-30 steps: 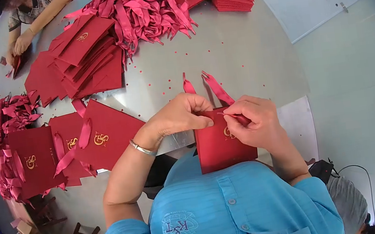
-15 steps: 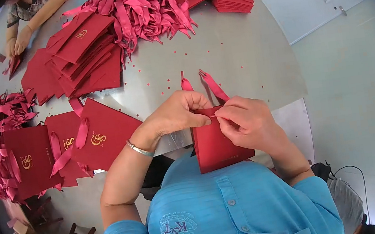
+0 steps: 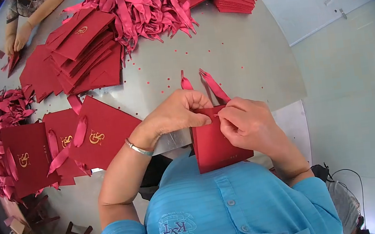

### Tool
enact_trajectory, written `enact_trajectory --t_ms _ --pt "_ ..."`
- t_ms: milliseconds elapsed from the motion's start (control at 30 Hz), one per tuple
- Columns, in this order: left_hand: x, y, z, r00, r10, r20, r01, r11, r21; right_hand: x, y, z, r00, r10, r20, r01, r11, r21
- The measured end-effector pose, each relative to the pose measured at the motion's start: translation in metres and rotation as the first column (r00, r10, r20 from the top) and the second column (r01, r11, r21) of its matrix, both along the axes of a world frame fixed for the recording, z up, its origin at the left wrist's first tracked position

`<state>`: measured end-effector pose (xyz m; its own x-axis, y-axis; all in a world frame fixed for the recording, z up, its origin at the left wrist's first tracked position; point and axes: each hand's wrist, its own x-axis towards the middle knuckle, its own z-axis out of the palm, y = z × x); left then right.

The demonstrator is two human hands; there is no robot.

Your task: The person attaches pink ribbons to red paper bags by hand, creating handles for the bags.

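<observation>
Gift bag [image 3: 215, 147], dark red, lies just below both hands' fingertips; upright sides run from top edge at fingers toward blue shirt [image 3: 267, 191]. Left hand [image 3: 180, 112]: fingers clamped on bag's top edge, thumb in front, rest behind, partly hidden. Right hand [image 3: 250, 121]: fingers pinched on thin ribbon tip [image 3: 216, 115]; its long axis points leftward across front panel, toward left thumb, near but apart. Two ribbon ends [image 3: 214, 85] lie beyond fingers, past top edge, over metal table [image 3: 235, 45]. Gold-logo bags [image 3: 98, 149] left of left wrist.
</observation>
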<state>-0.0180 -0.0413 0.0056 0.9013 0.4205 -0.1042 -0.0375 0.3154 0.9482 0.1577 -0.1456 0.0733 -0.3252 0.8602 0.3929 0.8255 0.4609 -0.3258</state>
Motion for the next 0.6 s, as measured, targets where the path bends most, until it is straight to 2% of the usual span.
enact_trajectory --t_ms 333,400,433,500,600 --pt "0.001 -0.001 -0.002 1.0 0.006 -0.006 -0.005 1.0 0.005 -0.005 0.004 0.003 0.993 0.039 0.108 -0.04 0.999 0.005" --pt "0.002 -0.001 -0.004 1.0 0.01 -0.003 -0.01 1.0 -0.009 -0.006 0.006 0.004 0.964 0.078 0.252 -0.077 0.997 -0.013" --pt "0.003 -0.001 -0.006 1.0 0.016 -0.019 -0.016 1.0 0.016 -0.008 0.006 0.005 0.965 0.079 0.252 -0.078 0.997 -0.013" --pt "0.003 -0.001 -0.008 0.999 0.021 -0.035 -0.02 0.999 0.041 -0.014 0.006 0.006 0.914 0.09 0.395 -0.06 0.994 -0.09" --pt "0.004 0.0 -0.01 0.998 0.017 -0.063 -0.013 0.998 0.062 -0.024 0.013 0.009 0.872 0.115 0.475 -0.05 0.988 -0.147"
